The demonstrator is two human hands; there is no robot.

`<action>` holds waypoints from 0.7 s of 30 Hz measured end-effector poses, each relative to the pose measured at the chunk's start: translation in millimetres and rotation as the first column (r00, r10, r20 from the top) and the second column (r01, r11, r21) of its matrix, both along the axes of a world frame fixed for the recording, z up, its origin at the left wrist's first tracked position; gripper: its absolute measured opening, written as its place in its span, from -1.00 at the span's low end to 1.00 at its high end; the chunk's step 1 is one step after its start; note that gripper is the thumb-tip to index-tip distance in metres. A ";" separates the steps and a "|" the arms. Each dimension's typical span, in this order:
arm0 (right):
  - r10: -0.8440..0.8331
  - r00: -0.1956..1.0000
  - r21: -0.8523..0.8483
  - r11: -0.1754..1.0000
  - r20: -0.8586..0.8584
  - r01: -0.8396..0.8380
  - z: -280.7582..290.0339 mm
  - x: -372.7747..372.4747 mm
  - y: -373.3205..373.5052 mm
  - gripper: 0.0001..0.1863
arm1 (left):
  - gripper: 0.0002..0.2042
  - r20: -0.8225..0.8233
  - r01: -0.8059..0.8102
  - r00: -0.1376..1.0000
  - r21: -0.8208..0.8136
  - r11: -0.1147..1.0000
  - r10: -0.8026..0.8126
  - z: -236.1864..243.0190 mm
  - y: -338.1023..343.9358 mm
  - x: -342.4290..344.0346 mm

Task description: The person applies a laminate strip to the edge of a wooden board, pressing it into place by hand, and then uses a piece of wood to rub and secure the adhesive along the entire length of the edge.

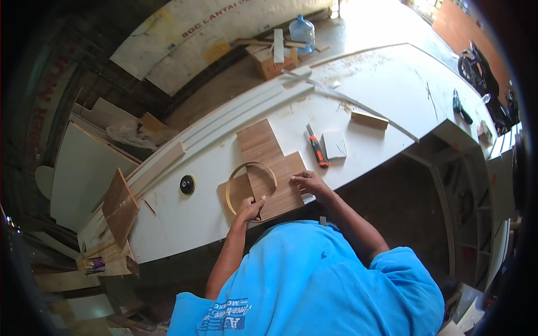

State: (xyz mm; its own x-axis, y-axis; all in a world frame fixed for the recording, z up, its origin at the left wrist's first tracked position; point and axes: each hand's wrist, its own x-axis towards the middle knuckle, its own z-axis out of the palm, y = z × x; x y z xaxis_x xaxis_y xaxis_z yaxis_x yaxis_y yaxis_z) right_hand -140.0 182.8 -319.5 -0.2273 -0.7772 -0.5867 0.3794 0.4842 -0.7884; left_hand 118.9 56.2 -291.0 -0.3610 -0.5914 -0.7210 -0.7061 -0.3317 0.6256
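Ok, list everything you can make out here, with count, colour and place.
Curled strip: one, tan, over the boards
Wood-grain boards: several, brown, under the strip
Bench: one, white, before the person
Utility knife: one, orange and black, right of the boards
Small block: one, white, beside the knife
Wooden block: one, brown, farther right
Round disc: one, black, bench's left
Drill: one, dark, bench's far right
Jug: one, blue, beyond the bench
Carton: one, brown, beside the jug
Shirt: one, blue, on the person
Left grip: one, bare, holding the strip
Right grip: one, bare, at the boards' right edge
Dim edges: unclear
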 end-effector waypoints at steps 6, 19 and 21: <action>-0.065 0.997 -0.089 0.994 0.030 0.067 51.9 22.0 -36.2 -0.62 | -0.56 -0.085 -0.038 0.996 -0.168 0.985 0.023 26.8 -4.0 23.4; -0.773 0.211 -0.801 0.573 -0.599 -0.173 203.6 83.0 -82.1 -0.60 | -0.48 -0.607 -0.474 0.778 -0.737 0.482 -0.162 288.0 -79.5 -37.5; -0.778 0.125 -0.777 0.574 -0.616 -0.259 206.0 91.7 -77.2 -0.56 | -0.45 -0.666 -0.453 0.706 -0.685 0.570 -0.240 308.8 -96.1 -56.2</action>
State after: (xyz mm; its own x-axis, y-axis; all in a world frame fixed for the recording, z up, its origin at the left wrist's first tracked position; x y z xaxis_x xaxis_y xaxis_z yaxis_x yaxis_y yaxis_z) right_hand -48.3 105.6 -113.5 -0.3891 -0.4197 0.8200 -0.8331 -0.2196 -0.5077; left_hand 62.7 -39.9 17.8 -0.3796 -0.8171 0.4339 -0.0074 0.4717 0.8817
